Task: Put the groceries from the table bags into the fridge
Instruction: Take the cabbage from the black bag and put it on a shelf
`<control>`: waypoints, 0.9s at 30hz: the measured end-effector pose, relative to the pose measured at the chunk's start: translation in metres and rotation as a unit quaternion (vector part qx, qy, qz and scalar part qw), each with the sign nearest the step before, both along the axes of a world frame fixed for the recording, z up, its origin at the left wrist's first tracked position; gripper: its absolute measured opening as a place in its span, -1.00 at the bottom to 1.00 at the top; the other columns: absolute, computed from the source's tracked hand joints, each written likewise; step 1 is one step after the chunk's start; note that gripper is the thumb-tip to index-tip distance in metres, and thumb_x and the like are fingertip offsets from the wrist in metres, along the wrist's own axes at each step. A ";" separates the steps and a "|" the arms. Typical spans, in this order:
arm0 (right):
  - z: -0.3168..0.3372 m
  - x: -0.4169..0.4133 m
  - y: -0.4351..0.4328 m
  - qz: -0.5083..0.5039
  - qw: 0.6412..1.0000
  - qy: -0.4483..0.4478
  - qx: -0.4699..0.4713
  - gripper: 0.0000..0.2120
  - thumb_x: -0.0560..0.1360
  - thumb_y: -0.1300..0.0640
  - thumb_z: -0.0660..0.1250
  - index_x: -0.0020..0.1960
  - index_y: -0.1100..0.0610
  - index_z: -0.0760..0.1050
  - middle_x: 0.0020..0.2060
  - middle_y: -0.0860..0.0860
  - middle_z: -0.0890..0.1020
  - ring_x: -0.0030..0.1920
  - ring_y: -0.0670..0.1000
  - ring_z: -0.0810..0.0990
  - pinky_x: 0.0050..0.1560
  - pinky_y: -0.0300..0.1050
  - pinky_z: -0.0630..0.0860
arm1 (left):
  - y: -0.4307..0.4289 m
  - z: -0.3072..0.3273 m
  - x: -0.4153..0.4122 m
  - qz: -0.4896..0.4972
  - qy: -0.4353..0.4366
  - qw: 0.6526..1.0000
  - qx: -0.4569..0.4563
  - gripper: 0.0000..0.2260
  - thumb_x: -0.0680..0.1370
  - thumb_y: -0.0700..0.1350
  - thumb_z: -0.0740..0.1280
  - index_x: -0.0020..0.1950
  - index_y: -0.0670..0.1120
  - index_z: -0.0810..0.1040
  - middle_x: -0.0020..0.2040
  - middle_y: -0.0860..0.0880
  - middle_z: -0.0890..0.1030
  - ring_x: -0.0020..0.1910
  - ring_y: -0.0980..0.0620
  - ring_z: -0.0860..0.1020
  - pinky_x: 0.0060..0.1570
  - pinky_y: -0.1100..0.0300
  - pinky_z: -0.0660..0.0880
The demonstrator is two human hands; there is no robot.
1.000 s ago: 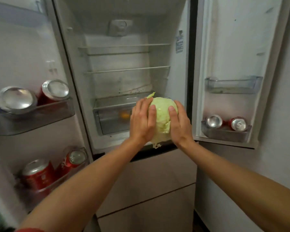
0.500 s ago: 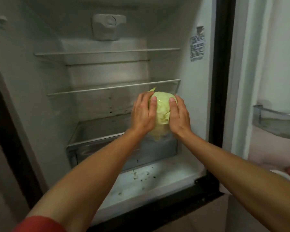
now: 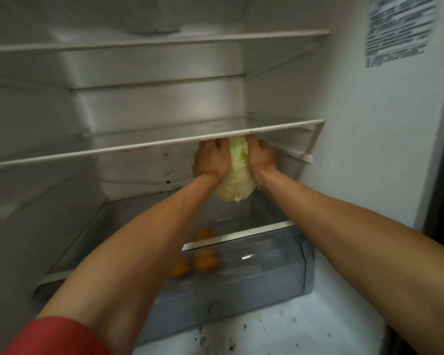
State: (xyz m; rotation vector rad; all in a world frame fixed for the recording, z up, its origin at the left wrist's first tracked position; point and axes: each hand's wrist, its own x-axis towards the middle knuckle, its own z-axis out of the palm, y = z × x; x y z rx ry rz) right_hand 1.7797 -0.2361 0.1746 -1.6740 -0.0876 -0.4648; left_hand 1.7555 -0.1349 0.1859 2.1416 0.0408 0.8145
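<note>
A pale green cabbage [image 3: 237, 176] is held between both hands inside the open fridge, just under the front edge of the lower glass shelf [image 3: 154, 144]. My left hand [image 3: 210, 158] grips its left side and my right hand [image 3: 260, 156] grips its right side. The cabbage hangs above the glass cover [image 3: 237, 235] of the crisper drawer [image 3: 254, 272]. The fingertips of both hands are hidden behind the shelf edge.
Several orange fruits [image 3: 204, 260] lie inside the clear crisper drawer. An upper shelf [image 3: 164, 42] spans the fridge above. A label [image 3: 400, 29] is stuck on the right inner wall. Crumbs dot the white fridge floor [image 3: 292, 326] in front of the drawer.
Both hands have carried the cabbage deeper into the fridge, from in front of the lower shelf to under it. The camera has moved closer; the doors are out of view.
</note>
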 end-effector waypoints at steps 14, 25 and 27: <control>-0.010 0.095 0.014 0.009 0.999 0.036 -0.001 -0.33 0.48 -0.32 0.11 0.33 0.16 0.46 0.32 0.16 0.50 0.33 0.14 0.45 0.37 0.04 0.35 | 0.022 0.003 0.097 -0.006 0.129 0.989 -0.066 -0.55 0.67 0.02 -0.04 0.46 -0.21 0.27 0.45 -0.23 0.32 0.41 -0.21 0.31 0.41 -0.01 0.24; -0.046 0.065 0.015 -0.048 0.864 -0.112 -0.489 -0.36 0.56 -0.32 -0.04 0.54 -0.16 -0.16 0.56 0.08 -0.08 0.51 0.19 0.06 0.38 0.29 0.17 | 0.065 -0.019 0.082 -0.077 0.115 0.989 -0.053 -0.72 0.62 -0.11 0.09 0.15 -0.14 0.55 0.16 -0.14 0.58 0.06 -0.08 0.54 0.05 0.13 0.45; -0.047 0.063 0.015 -0.059 0.861 -0.110 -0.494 -0.36 0.56 -0.33 -0.06 0.54 -0.17 -0.19 0.56 0.07 -0.09 0.51 0.19 0.08 0.38 0.29 0.15 | 0.068 -0.026 0.072 -0.080 0.104 0.991 0.013 -0.70 0.64 -0.09 0.09 0.29 -0.13 0.49 0.25 -0.14 0.53 0.18 -0.09 0.50 0.10 0.18 0.39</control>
